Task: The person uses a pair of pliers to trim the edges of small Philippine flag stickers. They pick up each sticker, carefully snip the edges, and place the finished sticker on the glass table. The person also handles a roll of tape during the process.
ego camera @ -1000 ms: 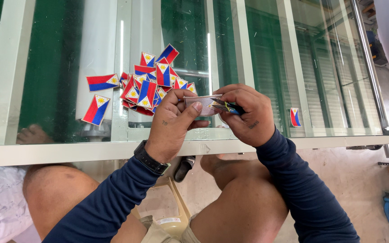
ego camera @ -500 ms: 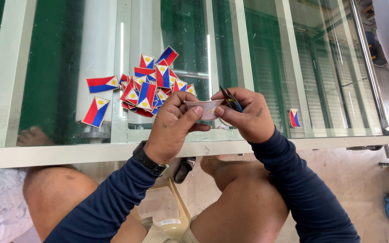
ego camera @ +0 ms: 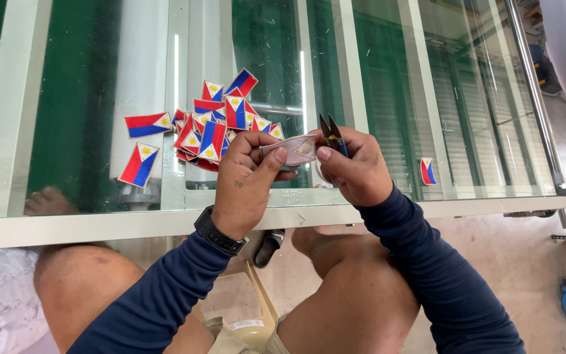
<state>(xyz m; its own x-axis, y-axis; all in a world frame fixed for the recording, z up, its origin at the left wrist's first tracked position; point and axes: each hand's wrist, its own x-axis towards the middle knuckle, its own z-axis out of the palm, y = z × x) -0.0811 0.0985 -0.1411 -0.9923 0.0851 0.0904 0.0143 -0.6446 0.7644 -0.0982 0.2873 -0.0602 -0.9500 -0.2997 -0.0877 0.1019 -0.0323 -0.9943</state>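
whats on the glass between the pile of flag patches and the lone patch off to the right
In the head view, both hands: the left hand and right hand hold one patch face-down between them, with small snips in the right. The pile and lone patch flank them.

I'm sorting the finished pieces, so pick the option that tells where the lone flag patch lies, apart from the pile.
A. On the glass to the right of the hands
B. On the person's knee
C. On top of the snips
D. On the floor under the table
A: a single flag patch lies on the glass tabletop right of the right hand, far from the pile of flag patches.
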